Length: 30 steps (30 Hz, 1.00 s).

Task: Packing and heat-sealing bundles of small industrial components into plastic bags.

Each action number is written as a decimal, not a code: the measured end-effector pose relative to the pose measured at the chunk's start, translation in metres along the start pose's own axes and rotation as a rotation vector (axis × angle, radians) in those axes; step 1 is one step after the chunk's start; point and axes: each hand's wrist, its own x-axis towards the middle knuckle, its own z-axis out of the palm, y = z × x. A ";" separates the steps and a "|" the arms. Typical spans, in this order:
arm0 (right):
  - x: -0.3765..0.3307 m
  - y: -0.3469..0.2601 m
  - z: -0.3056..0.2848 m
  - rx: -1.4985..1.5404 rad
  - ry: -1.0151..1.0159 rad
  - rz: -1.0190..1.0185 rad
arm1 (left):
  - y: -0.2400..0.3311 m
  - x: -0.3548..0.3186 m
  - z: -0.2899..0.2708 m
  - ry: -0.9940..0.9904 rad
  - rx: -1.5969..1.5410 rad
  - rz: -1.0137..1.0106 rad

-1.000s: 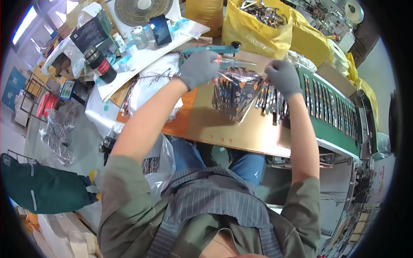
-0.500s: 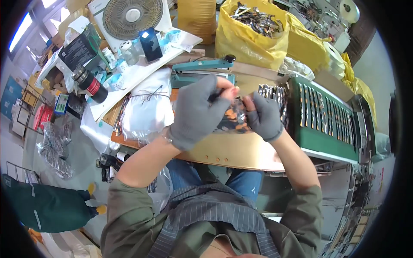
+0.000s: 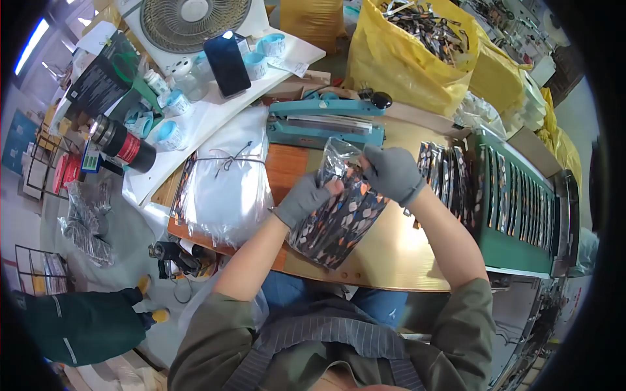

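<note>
A clear plastic bag filled with black, orange and grey patterned packets (image 3: 349,225) slants over the tabletop in front of me. My left hand (image 3: 305,201), in a grey fingertip-less glove, grips its left edge, thumb on top. On its upper right side my right hand (image 3: 393,173), gloved alike, pinches the bag near the opening; its fingertips are partly hidden. The bag's loose clear mouth (image 3: 340,155) stands up between the hands. Just beyond lies a teal hand sealer (image 3: 326,124) with a black knob.
Left of the bag, a tied stack of clear bags (image 3: 225,186) rests on the table. Rows of patterned packets (image 3: 515,195) fill a green conveyor on the right. Behind stand a yellow sack (image 3: 404,72) of packets and a shelf with a phone (image 3: 227,65), tape rolls and a flask (image 3: 122,144).
Both hands have come down and the view has shifted. The filled bag, earlier mostly hidden behind my hands, now shows at full length, tilted, with its mouth upward.
</note>
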 end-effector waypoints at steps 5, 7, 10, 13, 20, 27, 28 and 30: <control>0.021 0.039 -0.008 -0.034 0.433 0.297 | 0.001 0.012 -0.004 -0.078 -0.016 0.009; 0.027 0.041 -0.011 0.160 0.694 0.493 | -0.014 0.018 -0.013 -0.022 0.033 -0.059; 0.027 0.004 -0.003 0.371 -0.047 0.407 | -0.014 0.013 -0.013 -0.031 0.042 0.011; 0.029 0.020 0.028 0.248 -0.132 0.117 | -0.022 0.018 -0.006 -0.096 0.047 -0.029; 0.078 0.082 -0.009 0.290 0.412 0.643 | -0.015 0.030 -0.008 -0.007 0.091 -0.281; 0.134 0.017 -0.023 -0.137 0.425 0.273 | -0.006 0.101 -0.047 0.242 0.077 -0.246; 0.132 0.025 -0.017 -0.231 0.357 0.353 | -0.003 0.102 -0.052 0.252 0.086 -0.241; 0.108 0.065 0.008 -0.367 0.230 0.516 | 0.017 0.097 -0.042 0.145 0.228 -0.379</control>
